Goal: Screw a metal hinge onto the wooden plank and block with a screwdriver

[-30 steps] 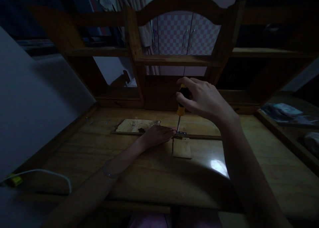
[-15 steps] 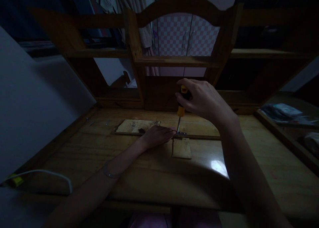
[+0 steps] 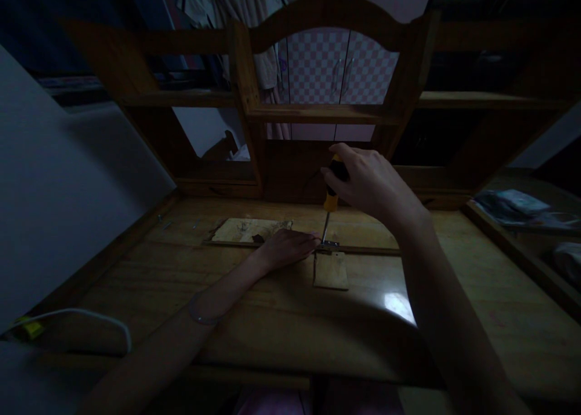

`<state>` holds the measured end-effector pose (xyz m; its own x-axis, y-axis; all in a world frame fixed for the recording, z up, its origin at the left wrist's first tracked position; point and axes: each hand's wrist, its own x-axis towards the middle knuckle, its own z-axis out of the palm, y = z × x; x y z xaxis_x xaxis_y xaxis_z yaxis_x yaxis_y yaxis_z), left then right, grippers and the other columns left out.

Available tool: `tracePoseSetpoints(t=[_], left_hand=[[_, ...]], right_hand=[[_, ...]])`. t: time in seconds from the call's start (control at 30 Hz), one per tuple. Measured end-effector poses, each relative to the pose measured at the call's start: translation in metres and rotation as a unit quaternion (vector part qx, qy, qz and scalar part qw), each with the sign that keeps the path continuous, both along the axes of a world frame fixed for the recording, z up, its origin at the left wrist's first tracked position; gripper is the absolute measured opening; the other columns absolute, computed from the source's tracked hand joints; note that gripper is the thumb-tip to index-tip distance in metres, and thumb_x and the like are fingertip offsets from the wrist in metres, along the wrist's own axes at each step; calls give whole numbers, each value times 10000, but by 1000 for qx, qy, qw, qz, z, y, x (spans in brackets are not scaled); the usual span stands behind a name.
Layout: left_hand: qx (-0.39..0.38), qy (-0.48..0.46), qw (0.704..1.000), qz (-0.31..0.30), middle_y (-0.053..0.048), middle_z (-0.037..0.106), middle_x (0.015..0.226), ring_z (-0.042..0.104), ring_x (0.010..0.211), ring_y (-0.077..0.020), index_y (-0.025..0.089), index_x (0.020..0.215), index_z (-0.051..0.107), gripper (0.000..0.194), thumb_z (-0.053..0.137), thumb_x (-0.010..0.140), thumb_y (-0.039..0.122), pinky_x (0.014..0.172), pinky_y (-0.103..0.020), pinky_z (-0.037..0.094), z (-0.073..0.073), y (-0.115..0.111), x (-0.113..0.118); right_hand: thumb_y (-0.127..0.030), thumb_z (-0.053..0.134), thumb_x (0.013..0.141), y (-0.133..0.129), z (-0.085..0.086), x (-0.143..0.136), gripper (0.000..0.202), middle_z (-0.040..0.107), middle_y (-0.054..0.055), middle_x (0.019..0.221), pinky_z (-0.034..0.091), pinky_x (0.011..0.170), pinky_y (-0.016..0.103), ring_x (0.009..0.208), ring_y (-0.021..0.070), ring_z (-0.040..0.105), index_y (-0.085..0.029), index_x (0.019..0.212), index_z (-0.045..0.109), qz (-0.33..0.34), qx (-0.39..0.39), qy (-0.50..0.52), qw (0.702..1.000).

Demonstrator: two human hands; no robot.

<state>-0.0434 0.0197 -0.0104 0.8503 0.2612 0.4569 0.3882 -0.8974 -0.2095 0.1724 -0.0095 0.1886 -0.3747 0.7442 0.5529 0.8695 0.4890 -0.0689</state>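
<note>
My right hand point(image 3: 363, 176) is wrapped round the yellow and black handle of a screwdriver point(image 3: 331, 202), held nearly upright. Its tip meets a small metal hinge point(image 3: 331, 244) at the edge of a long wooden board point(image 3: 367, 236). A small square wooden piece point(image 3: 331, 271) lies at the hinge's near side. My left hand point(image 3: 290, 247) rests palm down on the long board, its fingertips beside the screwdriver tip; whether they pinch anything is too small and dark to tell. Left of it shows the board's worn, pale end point(image 3: 245, 228).
The wooden desk point(image 3: 254, 336) has a shelf frame point(image 3: 322, 114) along its back. Small metal screws point(image 3: 195, 224) lie at the back left. A white cable point(image 3: 86, 311) and a yellow object point(image 3: 31, 328) are at the front left. Plastic bags point(image 3: 521, 202) sit at the right.
The camera view has shifted very slightly. My right hand has changed its grip a little round the handle; the screwdriver tip, the hinge and my left hand stay in place.
</note>
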Motion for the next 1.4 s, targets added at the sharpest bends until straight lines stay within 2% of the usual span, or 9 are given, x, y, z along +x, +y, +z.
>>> tracePoseSetpoints(t=[0.13,0.37,0.53,0.63,0.83,0.97,1.1,1.27,1.4], left_hand=[[-4,-6,1000,1,-65,673,1297,674,1140,-173,208,1277,568,288,486,1000,213,915,-336,580,0,0,0],[3,-12,1000,4,-82,675,1289,695,1085,-169,200,1279,566,292,492,996,214,878,-314,582,5,-4,1],[14,-11,1000,-3,-76,681,1277,691,1090,-165,195,1251,565,268,497,993,202,887,-316,579,4,-3,1],[10,-7,1000,-2,-89,674,1283,683,1107,-169,194,1265,557,280,495,993,204,899,-319,574,4,-4,0],[8,-12,1000,5,-69,665,1303,685,1099,-165,209,1271,551,279,481,1002,224,905,-314,568,4,-5,0],[-3,-16,1000,-2,-77,674,1283,694,1078,-163,206,1262,554,272,486,998,218,904,-308,566,5,-4,1],[-7,-12,1000,-3,-79,669,1290,686,1093,-166,204,1278,544,286,479,999,210,906,-319,567,6,-4,1],[-5,-9,1000,1,-76,663,1300,680,1102,-165,203,1284,535,287,467,1006,219,907,-323,569,6,-5,1],[1,-17,1000,-5,-80,676,1276,688,1082,-155,198,1274,537,279,473,1003,204,890,-300,572,7,-4,2]], right_hand=[[-399,461,947,-1,0,-1,388,659,146,1164,448,872,425,1023,303,631,-171,1249,546,12,-8,5,1000],[-285,448,920,-7,3,-1,385,657,127,1191,440,845,378,973,260,631,-174,1282,512,62,-29,14,998],[-437,452,951,-6,3,-3,358,703,94,915,407,710,345,823,260,645,-179,1173,563,8,-3,-23,1000],[-506,432,951,-8,5,-4,430,708,101,947,403,718,351,834,268,648,-179,1192,573,-2,3,-27,1000],[-297,430,928,-8,7,-4,368,679,115,1149,425,789,354,898,250,647,-177,1241,581,39,-1,-1,999],[-320,412,965,-5,4,-7,317,707,92,1028,428,767,335,879,238,658,-182,1184,595,52,-6,10,999],[-389,417,972,-7,4,-8,337,701,108,1086,427,826,367,959,270,656,-188,1173,599,35,-3,8,999],[-293,417,937,-9,7,-5,378,671,124,1197,429,865,383,1031,280,638,-171,1258,573,59,-20,11,998],[-301,438,941,-7,6,-5,360,702,126,1094,431,826,357,992,273,652,-145,1236,573,46,-8,3,999]])
